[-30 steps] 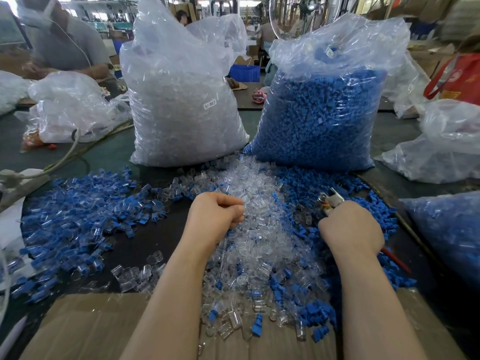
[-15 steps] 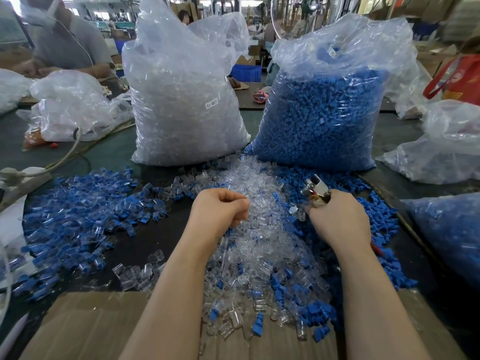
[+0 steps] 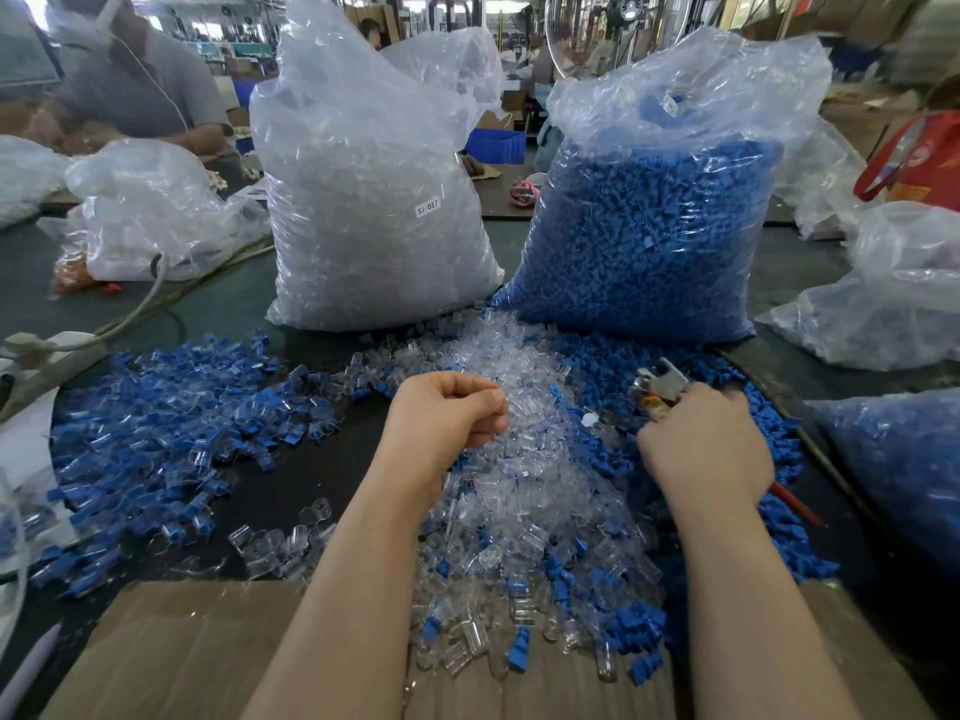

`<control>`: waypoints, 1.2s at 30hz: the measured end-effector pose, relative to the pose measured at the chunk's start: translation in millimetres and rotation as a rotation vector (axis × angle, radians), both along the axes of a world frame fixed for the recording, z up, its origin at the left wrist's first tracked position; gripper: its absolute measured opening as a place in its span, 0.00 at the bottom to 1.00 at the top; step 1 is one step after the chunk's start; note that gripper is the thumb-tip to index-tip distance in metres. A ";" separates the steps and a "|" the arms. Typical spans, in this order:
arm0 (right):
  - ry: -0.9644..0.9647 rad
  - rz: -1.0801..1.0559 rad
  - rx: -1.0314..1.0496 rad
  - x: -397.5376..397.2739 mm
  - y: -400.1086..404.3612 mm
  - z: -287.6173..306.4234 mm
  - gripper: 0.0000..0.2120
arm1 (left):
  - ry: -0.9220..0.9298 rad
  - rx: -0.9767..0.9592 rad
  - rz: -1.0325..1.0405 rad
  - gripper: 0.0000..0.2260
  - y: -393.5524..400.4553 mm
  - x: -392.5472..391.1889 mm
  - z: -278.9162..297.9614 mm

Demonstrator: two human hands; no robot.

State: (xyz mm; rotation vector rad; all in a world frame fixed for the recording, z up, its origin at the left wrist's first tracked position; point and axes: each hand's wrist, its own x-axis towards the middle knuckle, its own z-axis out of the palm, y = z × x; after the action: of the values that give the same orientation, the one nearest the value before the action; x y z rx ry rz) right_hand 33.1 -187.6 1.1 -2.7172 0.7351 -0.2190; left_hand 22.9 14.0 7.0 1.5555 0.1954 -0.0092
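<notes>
My left hand [image 3: 447, 413] hovers over a heap of clear plastic caps [image 3: 524, 491] in the middle of the table. Its fingers are curled into a loose fist, thumb against the forefinger, and whatever is inside is hidden. My right hand [image 3: 706, 449] grips a pair of pliers. The metal jaws [image 3: 660, 387] stick out past the knuckles, and a red handle [image 3: 795, 506] trails behind the wrist. Loose blue caps [image 3: 602, 366] lie around and under the right hand.
A big bag of clear caps [image 3: 374, 200] and one of blue caps [image 3: 649, 226] stand behind the heap. Joined blue-and-clear pieces [image 3: 156, 418] spread out on the left. Cardboard [image 3: 182, 652] lies at the near edge. More bags [image 3: 893, 304] sit right; a person [image 3: 130, 70] works back left.
My right hand with the pliers shifted a little left, then back to the right. My left hand stayed a fist over the clear caps, hardly moving.
</notes>
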 end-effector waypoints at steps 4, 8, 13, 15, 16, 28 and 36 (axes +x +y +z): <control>0.134 -0.116 0.048 -2.5 -12.9 -4.2 0.25 | -0.003 0.014 -0.005 0.02 -0.1 0.5 -0.5; 0.184 -0.096 0.094 -1.0 -10.5 -11.2 0.21 | -0.003 0.026 -0.010 0.02 0.3 0.7 -1.6; 0.098 -0.006 0.043 3.7 -2.1 -13.0 0.08 | -0.005 0.045 -0.023 0.01 -0.4 1.8 -2.0; 0.099 0.021 0.039 3.3 1.3 -10.7 0.10 | -0.003 0.048 -0.028 0.01 -0.8 2.3 -2.0; 0.094 0.036 0.043 3.3 3.2 -9.3 0.10 | -0.001 0.047 -0.030 0.01 -0.9 2.1 -2.1; -0.200 0.286 0.248 7.2 11.4 -0.1 0.05 | -0.009 -0.009 -0.026 0.03 -3.5 -0.3 1.5; -0.386 0.570 0.558 0.0 38.0 6.7 0.03 | 0.010 -0.224 -0.066 0.04 -15.8 -1.1 7.8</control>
State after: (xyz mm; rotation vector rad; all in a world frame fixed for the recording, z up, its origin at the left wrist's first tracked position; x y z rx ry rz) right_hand 33.1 -149.6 7.8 -2.1392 -0.0944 -0.3272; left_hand 21.8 -1.8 14.8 1.3378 0.1459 -0.0882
